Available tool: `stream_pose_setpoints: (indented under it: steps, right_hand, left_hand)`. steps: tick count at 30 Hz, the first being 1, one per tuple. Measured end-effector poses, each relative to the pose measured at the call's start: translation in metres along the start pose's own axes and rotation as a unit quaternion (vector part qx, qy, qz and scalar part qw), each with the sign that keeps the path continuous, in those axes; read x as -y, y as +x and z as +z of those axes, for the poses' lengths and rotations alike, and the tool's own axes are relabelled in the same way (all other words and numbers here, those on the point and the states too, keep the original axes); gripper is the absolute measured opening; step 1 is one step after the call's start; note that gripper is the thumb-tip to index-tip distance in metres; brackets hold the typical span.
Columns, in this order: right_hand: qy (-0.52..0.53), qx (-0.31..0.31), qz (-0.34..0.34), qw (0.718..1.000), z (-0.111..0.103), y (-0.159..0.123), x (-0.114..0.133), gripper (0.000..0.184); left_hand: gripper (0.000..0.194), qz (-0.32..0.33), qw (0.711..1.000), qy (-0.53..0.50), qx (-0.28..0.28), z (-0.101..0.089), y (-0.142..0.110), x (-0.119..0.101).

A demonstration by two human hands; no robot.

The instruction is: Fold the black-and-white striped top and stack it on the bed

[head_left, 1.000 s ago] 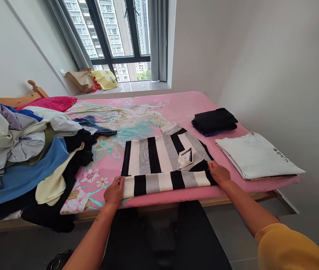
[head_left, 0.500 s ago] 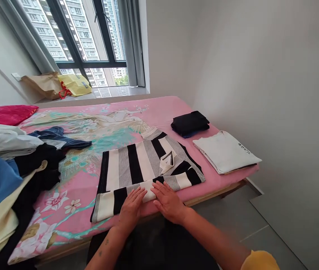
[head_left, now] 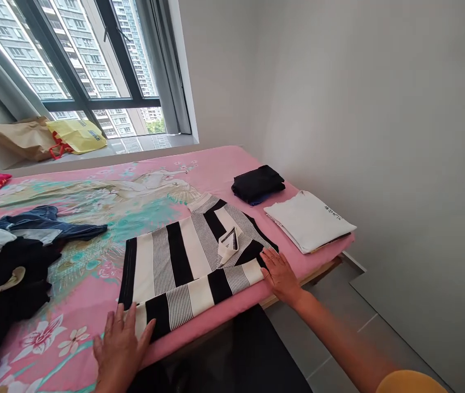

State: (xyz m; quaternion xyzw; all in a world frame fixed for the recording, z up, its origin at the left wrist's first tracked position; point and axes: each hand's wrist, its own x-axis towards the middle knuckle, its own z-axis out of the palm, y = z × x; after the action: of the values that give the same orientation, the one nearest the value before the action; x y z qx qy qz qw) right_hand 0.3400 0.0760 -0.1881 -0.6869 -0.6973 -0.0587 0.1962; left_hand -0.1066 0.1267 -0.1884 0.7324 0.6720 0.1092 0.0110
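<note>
A black and cream striped polo shirt (head_left: 181,256) lies flat on the bed, its near side folded over in a long strip. Its collar (head_left: 228,244) shows just above that strip, towards the right. My left hand (head_left: 121,346) rests flat with fingers spread at the shirt's near left corner, at the hem end. At the other end, my right hand (head_left: 279,274) lies open over the folded strip near the shoulder. Both hands touch the cloth from above and grip nothing.
Beyond the shirt sit folded black clothes (head_left: 258,183) and a folded white garment (head_left: 309,221). On the left are heaped loose clothes (head_left: 15,273) and jeans (head_left: 47,221). A pink flowered sheet (head_left: 216,158) covers the bed. Paper bags (head_left: 19,139) stand by the window.
My hands have moved apart along the folded strip, left hand to the hem end, right hand to the shoulder end. The view has turned a little to the right.
</note>
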Motion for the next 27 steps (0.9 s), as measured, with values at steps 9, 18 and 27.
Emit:
stream_pose_setpoints:
  steps: [9, 18, 27]
  right_hand:
    - [0.016, -0.020, -0.046, 0.999, 0.037, 0.007, 0.031, 0.047]
    - [0.026, -0.008, -0.041, 0.999, 0.038, 0.008, 0.026, 0.050]
    - [0.021, 0.002, -0.042, 0.999, 0.046, 0.006, 0.024, 0.052]
  left_hand:
    - [0.038, 0.338, 0.932, -0.130, 0.037, -0.028, 0.067, -0.194]
    - [0.018, 0.310, 0.945, -0.022, 0.098, -0.027, 0.135, -0.250]
    - [0.019, 0.157, 0.978, -0.061, 0.125, -0.015, 0.142, -0.199]
